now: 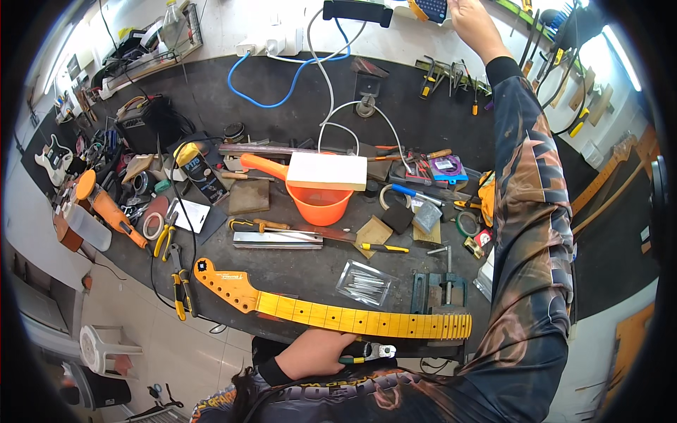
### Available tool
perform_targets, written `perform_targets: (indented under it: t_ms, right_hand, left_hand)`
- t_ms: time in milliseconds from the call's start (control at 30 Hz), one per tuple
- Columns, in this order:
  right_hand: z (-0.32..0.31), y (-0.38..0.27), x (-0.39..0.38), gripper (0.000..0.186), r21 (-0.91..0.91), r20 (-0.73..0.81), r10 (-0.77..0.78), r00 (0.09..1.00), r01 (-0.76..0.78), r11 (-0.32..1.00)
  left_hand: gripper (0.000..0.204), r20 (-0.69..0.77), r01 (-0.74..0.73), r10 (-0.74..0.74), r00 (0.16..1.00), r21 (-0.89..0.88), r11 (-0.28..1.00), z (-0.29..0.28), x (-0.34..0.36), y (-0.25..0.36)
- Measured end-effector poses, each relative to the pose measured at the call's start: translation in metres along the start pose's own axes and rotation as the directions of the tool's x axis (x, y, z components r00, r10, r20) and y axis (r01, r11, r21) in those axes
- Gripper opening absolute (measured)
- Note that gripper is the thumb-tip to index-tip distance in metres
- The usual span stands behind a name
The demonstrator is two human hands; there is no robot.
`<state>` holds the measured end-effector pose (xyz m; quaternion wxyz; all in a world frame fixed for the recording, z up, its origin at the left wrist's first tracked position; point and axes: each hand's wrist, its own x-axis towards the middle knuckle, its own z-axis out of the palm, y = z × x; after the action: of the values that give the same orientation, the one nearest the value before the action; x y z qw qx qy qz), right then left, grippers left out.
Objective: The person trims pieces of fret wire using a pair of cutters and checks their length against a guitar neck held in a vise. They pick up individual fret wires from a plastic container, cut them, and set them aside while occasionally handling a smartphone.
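Gripping pliers (pixel 367 351) in the closed left hand (pixel 317 354) beside the yellow guitar neck (pixel 331 310) on the worktop (pixel 296 268), the right hand (pixel 474 25) reaches to the wall, grip unclear; fretwork seems paused pending that fetch

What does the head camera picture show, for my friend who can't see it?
A person's left hand grips pliers beside a yellow guitar neck lying on a cluttered dark workbench. Their right hand reaches up to the wall. An orange bucket sits behind the neck.

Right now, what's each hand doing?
Left hand: closed on green-handled pliers.
Right hand: raised to the wall shelf; grip cannot be told.
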<state>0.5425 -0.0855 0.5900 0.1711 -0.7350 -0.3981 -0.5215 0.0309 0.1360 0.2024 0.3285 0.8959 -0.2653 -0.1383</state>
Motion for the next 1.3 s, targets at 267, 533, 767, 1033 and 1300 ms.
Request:
perform_targets:
  t_ms: [267, 533, 767, 1033, 1300]
  right_hand:
    - [-0.006, -0.017, -0.023, 0.025, 0.037, -0.025, -0.015, 1.000, 0.015, 0.999]
    - [-0.009, -0.020, -0.022, 0.022, -0.095, -0.021, 0.014, 1.000, -0.016, 0.995]
    - [-0.010, -0.038, -0.023, 0.023, -0.114, -0.044, 0.008, 0.999, -0.013, 0.993]
    - [-0.005, -0.042, -0.031, 0.021, -0.191, -0.009, -0.010, 1.000, 0.008, 0.982]
    - [0.000, -0.043, -0.032, 0.023, -0.174, -0.010, -0.027, 1.000, 0.025, 0.984]
  left_hand:
    - [0.069, -0.007, 0.000, 0.000, 1.000, 0.012, 1.000, 0.002, -0.001, -0.002]
    - [0.066, -0.024, -0.025, 0.025, 0.999, 0.015, 1.000, 0.004, 0.001, -0.003]
    - [0.070, 0.041, 0.042, -0.042, 0.998, 0.002, 0.999, 0.001, -0.001, 0.000]
    - [0.069, 0.028, 0.031, -0.031, 0.999, 0.004, 1.000, -0.005, 0.000, 0.006]
    - [0.073, -0.020, -0.040, 0.044, 0.999, 0.169, 0.985, -0.004, 0.000, 0.004]
